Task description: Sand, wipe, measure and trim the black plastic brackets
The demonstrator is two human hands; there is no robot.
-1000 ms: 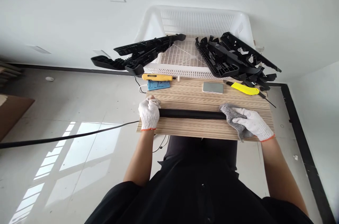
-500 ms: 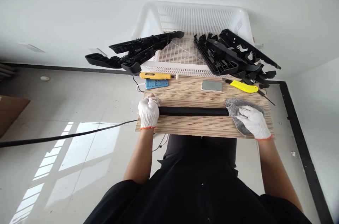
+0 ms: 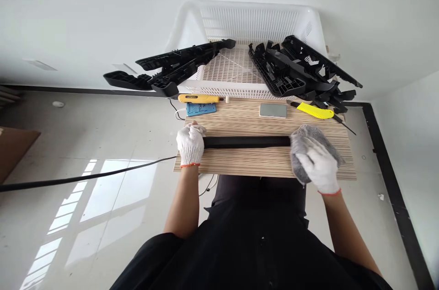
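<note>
A long black plastic strip (image 3: 247, 142) lies flat across the striped wooden board (image 3: 236, 162). Gloved in white, my left hand (image 3: 190, 144) is closed around the strip's left end. My right hand (image 3: 318, 165), in a matching glove and slightly blurred, presses a grey cloth (image 3: 301, 143) over the strip's right end, which the cloth hides. Along the board's far side lie a yellow-handled tool (image 3: 199, 99), a blue rectangular item (image 3: 201, 109), a grey rectangular block (image 3: 273, 110) and a yellow utility knife (image 3: 314, 110).
Behind the board stands a white plastic basket (image 3: 247, 10). Black plastic parts (image 3: 178, 63) rest across its left rim, and more black parts (image 3: 291, 68) pile on its right. A dark cable (image 3: 89, 176) runs in from the left. A cardboard box (image 3: 15, 148) sits on the floor.
My right hand and the grey cloth have moved a little left and toward me, covering more of the strip's right end. My left hand keeps its hold.
</note>
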